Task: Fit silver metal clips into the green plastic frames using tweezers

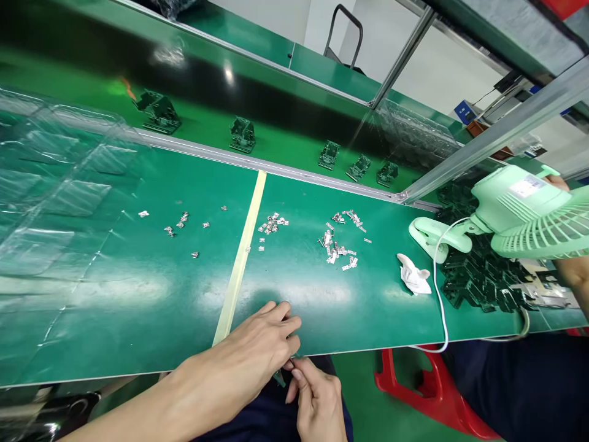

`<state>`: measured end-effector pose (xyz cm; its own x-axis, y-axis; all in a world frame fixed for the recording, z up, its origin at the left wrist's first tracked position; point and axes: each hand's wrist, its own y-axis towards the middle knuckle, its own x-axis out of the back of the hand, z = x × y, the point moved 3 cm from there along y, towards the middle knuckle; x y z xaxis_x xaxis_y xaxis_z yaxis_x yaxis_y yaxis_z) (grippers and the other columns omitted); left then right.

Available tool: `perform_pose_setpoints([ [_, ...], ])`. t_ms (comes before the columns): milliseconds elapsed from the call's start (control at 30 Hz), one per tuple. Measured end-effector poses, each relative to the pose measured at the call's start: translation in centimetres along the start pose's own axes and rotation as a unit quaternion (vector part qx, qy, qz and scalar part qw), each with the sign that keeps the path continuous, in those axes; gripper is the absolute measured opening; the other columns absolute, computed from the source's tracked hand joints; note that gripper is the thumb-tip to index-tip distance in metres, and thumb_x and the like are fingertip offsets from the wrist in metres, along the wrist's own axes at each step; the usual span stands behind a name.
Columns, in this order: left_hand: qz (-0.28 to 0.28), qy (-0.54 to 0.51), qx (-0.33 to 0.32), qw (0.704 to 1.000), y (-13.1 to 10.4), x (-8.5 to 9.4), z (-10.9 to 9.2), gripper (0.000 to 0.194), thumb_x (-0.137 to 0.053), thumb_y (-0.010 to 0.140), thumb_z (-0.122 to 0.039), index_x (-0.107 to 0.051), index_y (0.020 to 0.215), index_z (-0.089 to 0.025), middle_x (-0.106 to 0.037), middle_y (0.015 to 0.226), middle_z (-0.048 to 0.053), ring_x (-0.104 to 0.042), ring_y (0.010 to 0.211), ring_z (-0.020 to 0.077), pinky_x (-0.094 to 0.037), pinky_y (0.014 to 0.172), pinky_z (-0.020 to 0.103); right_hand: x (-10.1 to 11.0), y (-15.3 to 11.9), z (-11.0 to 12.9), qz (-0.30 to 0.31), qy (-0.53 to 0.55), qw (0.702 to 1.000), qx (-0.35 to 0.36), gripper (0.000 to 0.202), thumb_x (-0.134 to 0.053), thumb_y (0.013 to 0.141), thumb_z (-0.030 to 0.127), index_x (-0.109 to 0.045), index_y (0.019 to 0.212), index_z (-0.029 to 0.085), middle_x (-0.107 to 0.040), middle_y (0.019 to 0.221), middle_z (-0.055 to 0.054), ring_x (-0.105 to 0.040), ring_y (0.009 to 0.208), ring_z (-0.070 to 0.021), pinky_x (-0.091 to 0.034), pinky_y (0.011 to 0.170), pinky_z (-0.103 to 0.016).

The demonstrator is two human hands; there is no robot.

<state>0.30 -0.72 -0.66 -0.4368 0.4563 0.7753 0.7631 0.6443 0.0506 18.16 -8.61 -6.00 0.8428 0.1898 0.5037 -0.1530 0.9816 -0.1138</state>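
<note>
At the front edge of the green bench, my left hand (269, 337) is closed with its fingers curled down. A small dark green plastic part (279, 378) shows below its fingers, mostly hidden by the hand. My right hand (318, 393) meets it from below, thumb and forefinger pinched together at the part; whatever sits in that pinch is too small and covered to name. Beyond the hands lie small silvery metal pieces in loose groups: one pile (272, 224) beside the yellow tape (243, 258), another (338, 250) farther right.
Clear plastic trays (59, 190) cover the left side. Several dark green assemblies (242, 134) stand behind the metal rail. Rightward are a crumpled white cloth (414, 275), a clip fan (519, 209) with a white cable, heaped dark green parts (478, 276), a red stool (432, 393) and another person's arm.
</note>
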Motion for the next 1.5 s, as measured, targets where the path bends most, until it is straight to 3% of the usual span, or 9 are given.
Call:
perform_pose_setpoints([
  [167,0.006,0.001,-0.001,1.000,0.8,0.4,-0.1,0.049,-0.059,0.076,0.001,-0.063,0.119,-0.024,-0.066,0.131,0.008,-0.053,0.133,0.0314,-0.041,0.115,0.052,-0.2,0.3,0.3,0.019,-0.021,0.999,-0.020,0.040,-0.034,0.109,0.027,-0.071,0.100,0.017,-0.063,0.060,0.000,-0.060,0.051,-0.0142,-0.044,0.058,-0.024],
  [300,0.092,0.038,0.028,0.995,1.9,0.9,-0.2,0.027,-0.062,0.073,-0.002,-0.066,0.092,-0.021,-0.068,0.105,0.006,-0.061,0.107,0.0311,-0.051,0.095,0.048,0.0,0.0,0.1,0.019,0.014,1.000,-0.014,0.039,-0.035,0.109,0.028,-0.072,0.117,0.018,-0.068,0.067,0.000,-0.064,0.056,-0.0140,-0.048,0.064,-0.023],
  [467,0.043,0.029,0.014,0.999,1.4,1.4,-0.6,0.035,-0.061,0.079,-0.005,-0.065,0.109,-0.023,-0.066,0.120,0.008,-0.055,0.120,0.0304,-0.042,0.109,0.049,0.9,0.0,1.2,0.056,-0.031,0.998,-0.029,0.040,-0.034,0.108,0.023,-0.071,0.123,0.017,-0.067,0.064,0.000,-0.064,0.053,-0.0146,-0.047,0.060,-0.023],
  [633,0.095,0.043,0.029,0.994,2.1,1.5,-0.7,0.029,-0.060,0.074,-0.003,-0.064,0.096,-0.022,-0.066,0.108,0.006,-0.058,0.109,0.0307,-0.046,0.099,0.048,1.5,0.4,2.3,0.068,-0.144,0.987,-0.022,0.044,-0.035,0.097,0.010,-0.071,0.120,0.018,-0.063,0.061,-0.001,-0.061,0.051,-0.0188,-0.042,0.054,-0.027],
  [800,0.101,0.049,0.023,0.993,2.4,1.2,-0.4,0.022,-0.064,0.073,-0.007,-0.063,0.089,-0.022,-0.066,0.102,0.006,-0.059,0.103,0.0307,-0.048,0.092,0.046,1.4,0.2,1.7,0.068,-0.041,0.997,-0.010,0.038,-0.033,0.108,0.020,-0.069,0.120,0.020,-0.062,0.071,0.000,-0.059,0.058,-0.0152,-0.044,0.061,-0.025],
  [900,0.061,0.028,0.019,0.998,1.6,1.1,-0.3,0.029,-0.063,0.076,-0.006,-0.063,0.099,-0.023,-0.066,0.112,0.007,-0.057,0.114,0.0309,-0.044,0.103,0.048,1.1,0.0,1.6,0.067,-0.008,0.998,-0.005,0.036,-0.035,0.110,0.022,-0.069,0.122,0.021,-0.061,0.071,0.001,-0.057,0.058,-0.0140,-0.043,0.061,-0.025],
  [1167,0.070,0.036,0.018,0.997,1.5,0.9,-0.2,0.030,-0.062,0.078,-0.007,-0.063,0.103,-0.023,-0.065,0.114,0.006,-0.056,0.114,0.0306,-0.042,0.102,0.048,0.1,0.3,1.6,0.047,-0.054,0.997,0.003,0.040,-0.033,0.105,0.015,-0.072,0.110,0.016,-0.063,0.069,-0.002,-0.059,0.057,-0.0156,-0.045,0.059,-0.025],
  [1300,0.126,0.066,0.030,0.989,2.6,1.0,-0.4,0.020,-0.067,0.071,-0.009,-0.062,0.088,-0.021,-0.065,0.100,0.005,-0.057,0.099,0.0302,-0.045,0.086,0.044,0.3,0.2,0.4,0.049,-0.017,0.998,0.019,0.041,-0.033,0.107,0.018,-0.070,0.124,0.016,-0.067,0.071,-0.002,-0.063,0.060,-0.0157,-0.048,0.062,-0.025],
  [1500,0.094,0.047,0.023,0.994,2.1,1.7,-0.6,0.029,-0.065,0.076,-0.013,-0.064,0.104,-0.021,-0.065,0.113,0.008,-0.054,0.112,0.0316,-0.043,0.098,0.048,-0.5,-0.6,1.6,0.063,-0.075,0.995,0.004,0.045,-0.036,0.101,0.012,-0.068,0.133,0.015,-0.072,0.070,-0.005,-0.069,0.058,-0.0190,-0.052,0.061,-0.027],
])
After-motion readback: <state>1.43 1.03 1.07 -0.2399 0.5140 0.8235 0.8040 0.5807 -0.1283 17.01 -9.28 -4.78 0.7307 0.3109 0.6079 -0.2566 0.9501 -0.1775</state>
